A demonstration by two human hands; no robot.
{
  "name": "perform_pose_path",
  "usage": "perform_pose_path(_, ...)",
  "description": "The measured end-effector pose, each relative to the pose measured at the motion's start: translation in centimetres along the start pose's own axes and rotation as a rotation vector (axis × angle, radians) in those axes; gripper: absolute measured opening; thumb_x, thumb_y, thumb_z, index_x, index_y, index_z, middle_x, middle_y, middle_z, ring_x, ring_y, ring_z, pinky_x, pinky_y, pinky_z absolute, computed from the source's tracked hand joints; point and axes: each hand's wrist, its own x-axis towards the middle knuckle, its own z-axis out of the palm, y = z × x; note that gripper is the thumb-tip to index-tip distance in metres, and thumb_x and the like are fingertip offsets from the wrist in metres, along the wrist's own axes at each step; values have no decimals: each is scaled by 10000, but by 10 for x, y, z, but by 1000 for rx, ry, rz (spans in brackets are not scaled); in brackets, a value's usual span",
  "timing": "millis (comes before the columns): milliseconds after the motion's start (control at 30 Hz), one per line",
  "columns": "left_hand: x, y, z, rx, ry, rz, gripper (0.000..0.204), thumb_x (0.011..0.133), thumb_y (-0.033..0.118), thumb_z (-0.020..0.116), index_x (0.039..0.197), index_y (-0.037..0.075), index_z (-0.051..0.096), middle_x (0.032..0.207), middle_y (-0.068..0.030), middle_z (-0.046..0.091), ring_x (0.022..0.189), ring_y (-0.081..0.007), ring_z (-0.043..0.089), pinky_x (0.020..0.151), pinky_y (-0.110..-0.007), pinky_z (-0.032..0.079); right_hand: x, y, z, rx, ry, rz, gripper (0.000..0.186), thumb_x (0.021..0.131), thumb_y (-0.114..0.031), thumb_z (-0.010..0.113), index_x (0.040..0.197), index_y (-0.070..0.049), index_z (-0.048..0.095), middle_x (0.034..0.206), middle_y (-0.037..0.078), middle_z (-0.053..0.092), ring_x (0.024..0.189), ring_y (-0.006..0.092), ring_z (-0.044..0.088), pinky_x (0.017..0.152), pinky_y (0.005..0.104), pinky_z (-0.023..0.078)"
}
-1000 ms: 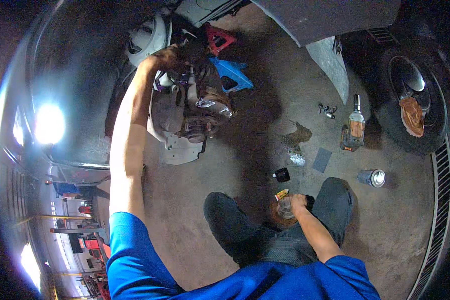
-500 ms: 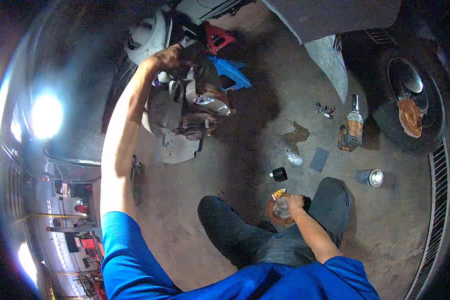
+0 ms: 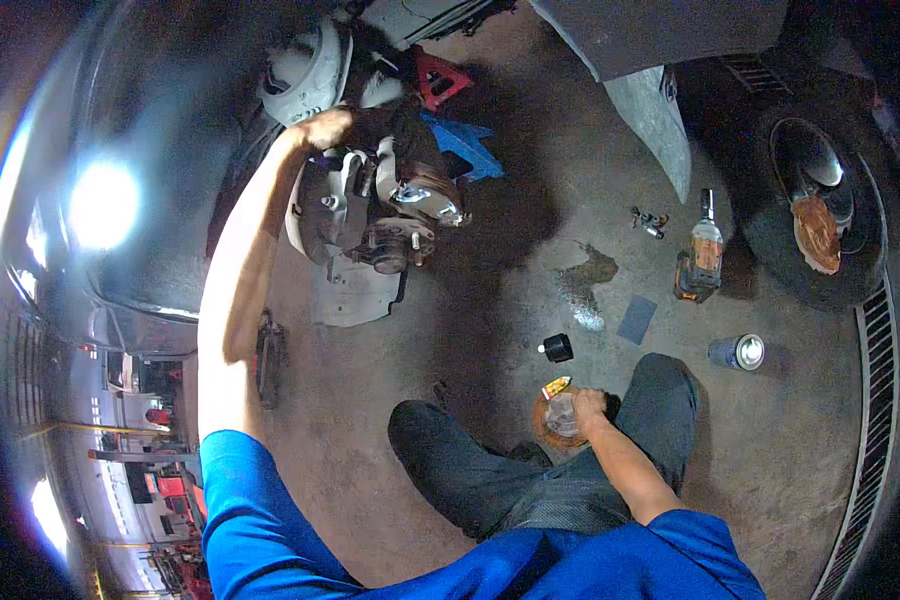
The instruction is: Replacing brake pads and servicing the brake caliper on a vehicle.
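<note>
My left arm reaches far forward to the wheel-side brake and suspension assembly (image 3: 395, 205), an arrangement of grey metal parts. My left hand (image 3: 326, 128) is closed at its dark upper part; what the fingers grip is hidden behind them. Low between my knees, my right hand (image 3: 592, 405) is bunched into a fist. A dark object (image 3: 613, 403) shows beside the fist, its kind unclear. Under and left of that hand is a round piece with a rusty brown rim (image 3: 546, 425) and a paler middle. A small yellow tube or packet (image 3: 556, 387) lies at its upper edge.
A red stand (image 3: 438, 80) and a blue stand (image 3: 467, 150) are beyond the assembly. On the floor to the right are a black cap-like piece (image 3: 558, 348), a dark sheet (image 3: 636, 319), a cordless power tool (image 3: 705, 260), a can (image 3: 738, 352) and a wheel (image 3: 770, 225).
My left hand has drawn back slightly down and left along the assembly, uncovering more of the metal bracket. My right hand stays in place by the round piece.
</note>
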Motion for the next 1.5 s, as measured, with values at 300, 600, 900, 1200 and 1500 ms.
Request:
perform_pose_path(300, 21, -27, 13, 458, -23, 668, 491, 840, 155, 557, 1327, 130, 499, 733, -30, 600, 547, -165, 490, 679, -331, 490, -19, 2, -109, 301, 546, 18, 263, 847, -292, 654, 931, -46, 693, 917, 161, 661, 844, 349, 648, 693, 455, 511)
perform_pose_path(600, -6, 29, -21, -548, -165, 80, 272, 822, 16, 625, 1089, 65, 647, 817, -52, 679, 627, -141, 601, 506, -272, 474, 8, -107, -446, 1237, 1047, -568, 317, 919, -340, 597, 1073, -80, 689, 1087, 140, 683, 1020, 285, 649, 871, 341, 500)
perform_pose_path(900, -24, 47, -19, -267, 65, 290, 174, 844, 127, 650, 987, 37, 692, 820, -113, 702, 720, -170, 626, 679, -329, 502, 57, -174, -534, 1437, 490, -386, 302, 834, -293, 668, 970, -24, 690, 928, 92, 675, 814, 181, 638, 687, 359, 523)
perform_pose_path(1200, -10, 44, -11, -276, -4, 220, 192, 798, 135, 691, 953, 23, 687, 795, -93, 697, 694, -169, 594, 648, -324, 483, 61, -169, -520, 1612, 460, -612, 408, 835, -385, 630, 1058, -48, 689, 1102, 124, 665, 1039, 211, 596, 846, 380, 478)
perform_pose_path(1500, -16, 41, -9, -320, 69, 167, 276, 775, 280, 767, 915, 50, 705, 692, -84, 653, 603, -156, 562, 566, -355, 458, 46, -159, -519, 1593, 430, -724, 283, 897, -238, 584, 1068, -31, 673, 1089, 108, 653, 1033, 197, 578, 913, 337, 459)
